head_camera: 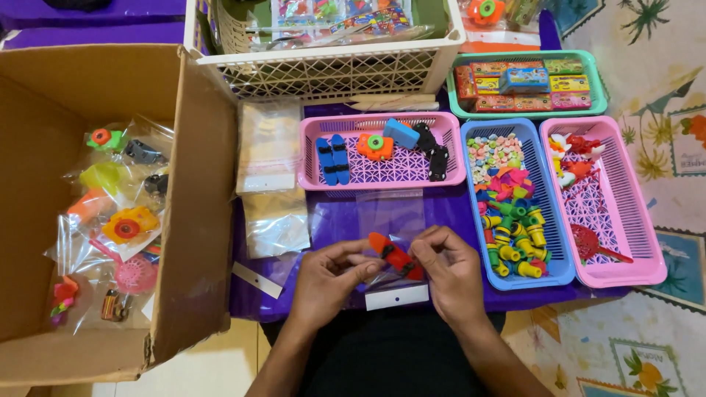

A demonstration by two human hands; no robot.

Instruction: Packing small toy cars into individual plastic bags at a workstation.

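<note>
Hands are seen low in the middle of the view, both closed on one small orange-red toy (393, 255) that is being held together with a clear plastic bag (390, 283) with a white header card. The left hand (329, 281) is pinched on the toy's upper-left end, the right hand (450, 270) on its lower-right end, so the toy lies directly between them, its long axis slanting from upper left down to lower right. Neither hand is clearly nearer; the toy is touched by the fingertips of both. Whether the toy is already partly inside the bag cannot be told.

Everything is carried on a desk (448, 213) covered in purple. Just beyond the hands a pink basket (382, 180) with blue, orange and black toys is set; to the right of the right hand a blue basket (548, 220) of small coloured pieces and, further right, a second pink basket (632, 220) with red and white pieces are placed. A green tray (599, 103) of small boxes and a white crate (323, 73) stand further off. Stacks of empty clear bags (271, 176) lie beyond the left hand, and left of that an open cardboard box (198, 206) holds bagged toys. A patterned floor mat (647, 132) is seen to the right.
</note>
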